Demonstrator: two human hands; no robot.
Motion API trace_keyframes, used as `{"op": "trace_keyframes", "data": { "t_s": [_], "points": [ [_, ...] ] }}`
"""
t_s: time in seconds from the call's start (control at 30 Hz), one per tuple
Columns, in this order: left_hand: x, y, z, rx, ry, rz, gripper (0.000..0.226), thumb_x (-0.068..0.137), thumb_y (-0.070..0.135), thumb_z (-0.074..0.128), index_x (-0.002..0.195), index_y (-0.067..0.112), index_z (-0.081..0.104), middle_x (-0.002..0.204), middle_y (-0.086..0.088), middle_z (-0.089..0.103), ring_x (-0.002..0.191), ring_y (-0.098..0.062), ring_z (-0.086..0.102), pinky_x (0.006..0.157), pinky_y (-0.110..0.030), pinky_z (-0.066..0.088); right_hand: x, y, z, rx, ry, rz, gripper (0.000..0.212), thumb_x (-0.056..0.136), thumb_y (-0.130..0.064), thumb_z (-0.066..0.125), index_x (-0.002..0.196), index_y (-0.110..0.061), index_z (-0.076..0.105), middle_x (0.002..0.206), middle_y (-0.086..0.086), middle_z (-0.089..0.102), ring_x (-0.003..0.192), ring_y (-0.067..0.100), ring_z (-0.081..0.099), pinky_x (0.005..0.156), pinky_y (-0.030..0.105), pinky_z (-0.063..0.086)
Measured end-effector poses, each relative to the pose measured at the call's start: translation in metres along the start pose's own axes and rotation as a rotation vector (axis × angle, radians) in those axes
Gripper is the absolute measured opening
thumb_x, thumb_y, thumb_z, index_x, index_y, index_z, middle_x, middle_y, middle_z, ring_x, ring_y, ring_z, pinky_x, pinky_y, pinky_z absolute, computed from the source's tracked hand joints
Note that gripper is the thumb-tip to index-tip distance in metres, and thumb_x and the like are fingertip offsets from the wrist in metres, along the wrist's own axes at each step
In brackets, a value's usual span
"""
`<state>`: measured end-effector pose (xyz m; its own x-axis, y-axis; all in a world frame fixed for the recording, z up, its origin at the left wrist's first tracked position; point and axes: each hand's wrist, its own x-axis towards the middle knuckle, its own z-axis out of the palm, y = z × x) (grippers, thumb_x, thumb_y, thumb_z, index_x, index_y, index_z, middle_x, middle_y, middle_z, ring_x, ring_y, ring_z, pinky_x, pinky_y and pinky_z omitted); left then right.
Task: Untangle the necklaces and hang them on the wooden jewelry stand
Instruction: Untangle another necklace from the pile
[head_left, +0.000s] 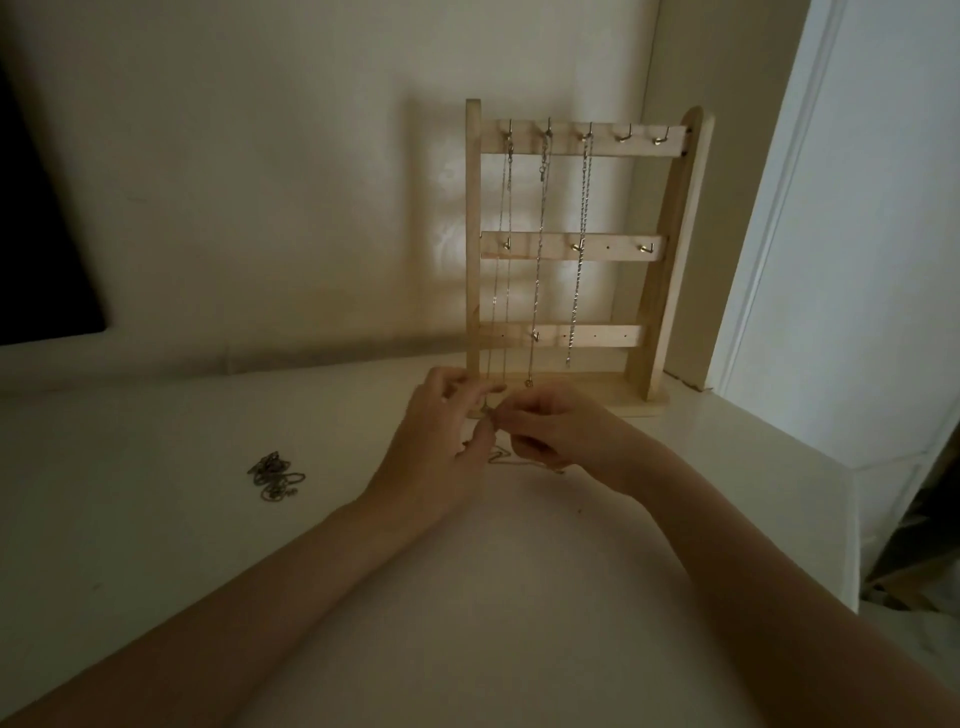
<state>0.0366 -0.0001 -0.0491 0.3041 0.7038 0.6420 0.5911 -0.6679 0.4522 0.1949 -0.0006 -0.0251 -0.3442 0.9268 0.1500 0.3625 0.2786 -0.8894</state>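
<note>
Progress so far: three necklaces (540, 249) hang from the top hooks of the wooden jewelry stand (566, 260). My left hand (441, 441) and right hand (550, 426) are close together, both pinching a thin chain (511, 460) just in front of the stand's base. One tangled pile (275, 475) waits on the white surface (156, 519), well off to my left. Two top hooks are free, with plenty of room around, and the surface's edge on my right.

head view | looks forward and down | near table (156, 519) | faces wall (260, 182)
</note>
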Motion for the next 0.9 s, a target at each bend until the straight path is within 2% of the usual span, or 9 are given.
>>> {"op": "trace_keyframes", "data": {
  "t_s": [0.1, 0.2, 0.27, 0.33, 0.4, 0.5, 0.67, 0.77, 0.9],
  "points": [
    [0.002, 0.009, 0.006, -0.433, -0.175, -0.179, 0.026, 0.095, 0.012, 0.044, 0.117, 0.020, 0.055, 0.111, -0.002, 0.060, 0.089, -0.006, 0.061, 0.076, -0.009, 0.045, 0.000, -0.001, 0.003, -0.109, -0.022, 0.008, 0.022, 0.092, -0.011, 0.053, 0.073, -0.014, 0.064, 0.048, -0.004, 0.052, 0.039, 0.005, 0.036, 0.040, 0.019, 0.026],
    [0.002, 0.008, 0.007, -0.509, -0.184, -0.325, 0.019, 0.096, 0.015, 0.043, 0.107, 0.016, 0.059, 0.083, 0.001, 0.065, 0.065, -0.005, 0.060, 0.063, -0.018, 0.044, 0.001, 0.000, 0.001, -0.069, 0.041, 0.022, 0.014, 0.089, -0.009, 0.057, 0.079, -0.012, 0.065, 0.054, -0.002, 0.057, 0.038, 0.003, 0.036, 0.039, 0.017, 0.027],
    [0.003, 0.003, 0.006, -0.475, -0.167, -0.369, 0.020, 0.095, 0.015, 0.045, 0.101, 0.013, 0.064, 0.071, 0.004, 0.062, 0.061, -0.004, 0.055, 0.066, -0.022, 0.043, 0.001, 0.001, -0.001, 0.007, 0.103, 0.027, 0.009, 0.088, -0.007, 0.059, 0.082, -0.010, 0.066, 0.058, -0.001, 0.058, 0.041, 0.004, 0.036, 0.039, 0.016, 0.026],
    [0.003, 0.001, 0.003, -0.418, -0.123, -0.377, 0.021, 0.094, 0.014, 0.048, 0.093, 0.015, 0.069, 0.075, 0.002, 0.063, 0.068, -0.007, 0.056, 0.071, -0.022, 0.045, 0.002, 0.001, -0.002, 0.059, 0.159, 0.015, 0.005, 0.086, -0.006, 0.062, 0.087, -0.007, 0.067, 0.063, 0.001, 0.059, 0.046, 0.007, 0.038, 0.040, 0.017, 0.028],
    [0.002, 0.002, 0.000, -0.413, -0.072, -0.401, 0.022, 0.093, 0.014, 0.049, 0.086, 0.016, 0.070, 0.083, 0.004, 0.065, 0.072, -0.002, 0.056, 0.065, -0.006, 0.041, 0.002, 0.001, -0.003, 0.103, 0.225, 0.007, 0.008, 0.085, -0.003, 0.062, 0.092, -0.003, 0.067, 0.065, 0.003, 0.059, 0.048, 0.008, 0.039, 0.041, 0.017, 0.031],
    [0.002, 0.003, -0.002, -0.467, -0.025, -0.478, 0.021, 0.093, 0.013, 0.050, 0.083, 0.016, 0.069, 0.086, 0.012, 0.063, 0.071, 0.008, 0.055, 0.058, 0.003, 0.036, 0.003, 0.002, -0.006, 0.143, 0.360, 0.033, 0.007, 0.087, -0.003, 0.060, 0.086, -0.006, 0.067, 0.064, 0.002, 0.056, 0.049, 0.008, 0.037, 0.040, 0.015, 0.030],
    [0.002, 0.004, 0.000, -0.495, 0.022, -0.523, 0.015, 0.088, 0.017, 0.058, 0.083, 0.016, 0.072, 0.094, 0.000, 0.068, 0.077, 0.000, 0.055, 0.056, 0.004, 0.036, 0.007, 0.003, -0.008, 0.164, 0.461, 0.052, 0.007, 0.088, -0.006, 0.060, 0.088, -0.006, 0.067, 0.066, 0.000, 0.054, 0.046, 0.006, 0.034, 0.038, 0.014, 0.027],
    [0.003, 0.003, -0.001, -0.555, 0.062, -0.575, 0.014, 0.087, 0.020, 0.061, 0.093, 0.015, 0.072, 0.092, 0.005, 0.067, 0.079, 0.002, 0.055, 0.058, 0.003, 0.037, 0.007, 0.003, -0.009, 0.212, 0.468, 0.030, 0.007, 0.088, -0.006, 0.060, 0.088, -0.006, 0.067, 0.067, 0.000, 0.054, 0.044, 0.003, 0.033, 0.039, 0.014, 0.028],
    [0.003, 0.003, -0.002, -0.602, 0.119, -0.622, 0.009, 0.084, 0.021, 0.065, 0.090, 0.017, 0.071, 0.090, 0.007, 0.066, 0.080, 0.002, 0.054, 0.060, -0.003, 0.038, 0.006, 0.002, -0.009, 0.206, 0.461, 0.018, 0.007, 0.087, -0.005, 0.059, 0.086, -0.006, 0.066, 0.066, 0.000, 0.054, 0.048, 0.006, 0.035, 0.040, 0.015, 0.030]
  ]
}}
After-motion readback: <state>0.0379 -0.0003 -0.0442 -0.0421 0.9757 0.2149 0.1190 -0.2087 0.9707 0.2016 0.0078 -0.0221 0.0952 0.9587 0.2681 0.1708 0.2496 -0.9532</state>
